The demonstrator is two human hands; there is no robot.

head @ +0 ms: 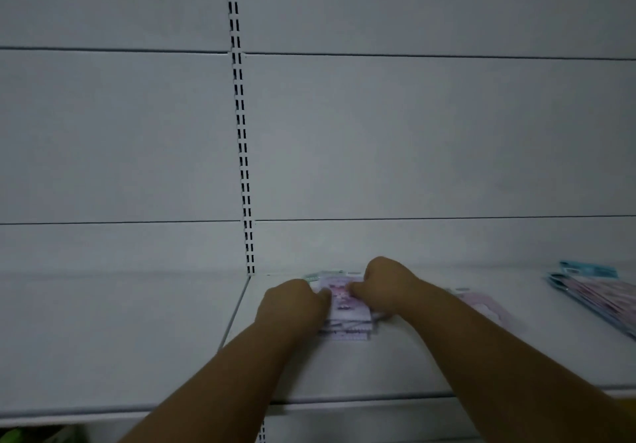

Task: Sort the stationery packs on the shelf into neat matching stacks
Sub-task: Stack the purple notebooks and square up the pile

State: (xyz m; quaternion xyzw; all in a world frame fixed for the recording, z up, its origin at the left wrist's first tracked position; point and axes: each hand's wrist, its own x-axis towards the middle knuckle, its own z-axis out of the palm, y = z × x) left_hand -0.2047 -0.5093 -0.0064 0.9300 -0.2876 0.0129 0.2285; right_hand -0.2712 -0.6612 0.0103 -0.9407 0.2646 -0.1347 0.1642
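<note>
A white back wall (413, 133) of metal panels fills most of the view, divided by two thin horizontal seams. A slotted upright (241, 133), marked by paired dark slots, is seen running down the wall left of centre and leaning slightly to the right. Below it, a white shelf (395, 363) is shown split by a seam into a left and a right section. The light is dim and greyish. A green patch (20, 435), too blurred to be identified, is glimpsed beneath the shelf edge at the lower left.
</note>
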